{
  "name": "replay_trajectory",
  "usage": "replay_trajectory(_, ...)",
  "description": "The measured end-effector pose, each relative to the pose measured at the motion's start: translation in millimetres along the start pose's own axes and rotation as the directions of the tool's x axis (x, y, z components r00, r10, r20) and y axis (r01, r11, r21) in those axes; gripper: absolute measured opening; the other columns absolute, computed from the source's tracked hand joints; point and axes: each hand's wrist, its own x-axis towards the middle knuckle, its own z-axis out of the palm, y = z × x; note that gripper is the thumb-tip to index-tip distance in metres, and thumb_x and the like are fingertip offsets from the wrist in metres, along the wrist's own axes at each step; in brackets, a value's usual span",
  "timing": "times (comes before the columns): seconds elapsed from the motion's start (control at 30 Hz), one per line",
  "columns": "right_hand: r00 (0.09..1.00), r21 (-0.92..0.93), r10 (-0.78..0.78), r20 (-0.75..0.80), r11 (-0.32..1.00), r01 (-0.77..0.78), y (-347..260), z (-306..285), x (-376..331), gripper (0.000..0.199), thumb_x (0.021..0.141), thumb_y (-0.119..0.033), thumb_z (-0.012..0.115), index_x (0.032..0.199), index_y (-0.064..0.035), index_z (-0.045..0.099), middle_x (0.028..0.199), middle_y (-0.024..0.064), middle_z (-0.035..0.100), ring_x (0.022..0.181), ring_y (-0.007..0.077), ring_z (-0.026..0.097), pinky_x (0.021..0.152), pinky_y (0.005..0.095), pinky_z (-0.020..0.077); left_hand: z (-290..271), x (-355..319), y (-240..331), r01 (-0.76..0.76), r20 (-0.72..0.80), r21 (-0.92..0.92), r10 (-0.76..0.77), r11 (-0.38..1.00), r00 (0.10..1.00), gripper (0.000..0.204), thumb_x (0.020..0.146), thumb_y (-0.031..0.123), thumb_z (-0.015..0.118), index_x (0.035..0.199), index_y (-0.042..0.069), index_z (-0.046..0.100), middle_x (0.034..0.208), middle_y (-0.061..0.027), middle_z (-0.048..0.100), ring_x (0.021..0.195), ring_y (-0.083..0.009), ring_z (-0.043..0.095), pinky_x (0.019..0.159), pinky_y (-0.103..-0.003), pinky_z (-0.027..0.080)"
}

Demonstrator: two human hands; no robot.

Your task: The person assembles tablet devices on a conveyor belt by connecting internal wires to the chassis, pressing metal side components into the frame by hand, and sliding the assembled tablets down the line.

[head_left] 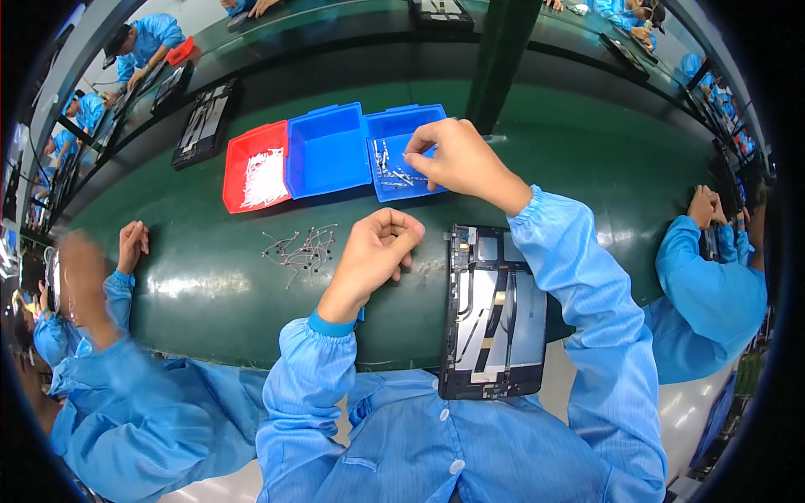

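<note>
My right hand (459,159) reaches over the right-hand blue bin (394,194), thumb and forefinger brought together. Whatever may be between those fingertips is too small to make out. In that bin lie several small, narrow black-and-white strips (401,177). My left hand (377,256) hovers over the green table, its fingers curled in toward the thumb; anything inside it is hidden. To its left sits a loose pile of thin wires with small dark ends (303,250). An opened tablet-like device (478,323), its inner parts showing, lies below my right forearm and juts over the table's near edge.
A middle blue bin (327,155) and a red bin (236,180) of small white pieces (263,178) adjoin the right-hand one. A dark green post (501,67) rises behind. Another opened device (204,124) lies far left. Co-workers sit close on both sides.
</note>
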Motion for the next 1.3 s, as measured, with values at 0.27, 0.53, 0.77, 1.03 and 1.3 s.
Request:
replay_trajectory(0.27, 0.92, 0.64, 0.342, 0.19, 0.668, -0.38, -26, -1, -57, 0.02, 0.09, -0.018, 0.071, 0.094, 0.0011, 0.067, 0.07, 0.0011, 0.06, 0.042, 0.0031, 0.039, 0.039, 0.0212, 0.0218, 8, -11, 13, -0.154, -0.039, -0.2, 0.149, 0.968, 0.988, 0.025, 0.092, 0.021, 0.071, 0.105, 0.0, 0.064, 0.082, -0.0015, 0.065, 0.061, -0.0047, 0.056, 0.044, -0.018, 0.042)
replay_trajectory(0.53, 0.839, 0.75, 0.424, 0.339, 0.417, -0.514, -23, -13, -78, 0.029, 0.093, -0.025, 0.07, 0.095, 0.0037, 0.069, 0.078, 0.0085, 0.065, 0.041, 0.0061, 0.048, 0.034, 0.0196, 0.0268, 12, -9, 0, -0.449, -0.17, 0.335, 0.522, 0.828, 0.836, 0.012, 0.086, 0.012, 0.074, 0.094, 0.005, 0.069, 0.084, -0.0021, 0.066, 0.06, -0.0077, 0.059, 0.045, -0.023, 0.044)
replay_trajectory(0.77, 0.812, 0.697, 0.347, 0.47, 0.418, -0.582, -13, -20, -87, 0.02, 0.092, -0.015, 0.07, 0.096, 0.0048, 0.07, 0.084, 0.0144, 0.069, 0.042, 0.0034, 0.046, 0.034, 0.0174, 0.0291, 15, -5, -3, -0.541, 0.165, 0.839, 0.918, 0.061, 0.359, 0.027, 0.068, 0.002, 0.077, 0.095, 0.008, 0.072, 0.083, -0.0021, 0.064, 0.065, -0.0164, 0.063, 0.052, -0.029, 0.05)
replay_trajectory(1.03, 0.844, 0.684, 0.289, 0.452, 0.494, -0.536, -19, -16, -92, 0.02, 0.091, -0.014, 0.072, 0.097, 0.0043, 0.069, 0.083, 0.0111, 0.07, 0.045, 0.0035, 0.047, 0.036, 0.0174, 0.0309, 23, -8, -6, -0.642, -0.056, 0.668, 0.886, 0.377, 0.461, 0.02, 0.071, -0.004, 0.078, 0.088, 0.004, 0.072, 0.078, -0.003, 0.065, 0.057, -0.0089, 0.058, 0.047, -0.024, 0.045)
replay_trajectory(1.3, 0.999, 0.455, 0.034, -0.014, 0.89, -0.024, -7, 13, -98, 0.013, 0.093, -0.012, 0.069, 0.096, -0.001, 0.064, 0.086, 0.0011, 0.061, 0.066, 0.0008, 0.053, 0.053, 0.0168, 0.0405, 14, -3, -7, -0.506, -0.251, 0.132, 0.523, 0.852, 0.815, 0.003, 0.081, 0.001, 0.074, 0.083, 0.0, 0.072, 0.074, -0.0001, 0.064, 0.053, -0.0023, 0.049, 0.042, -0.019, 0.033)
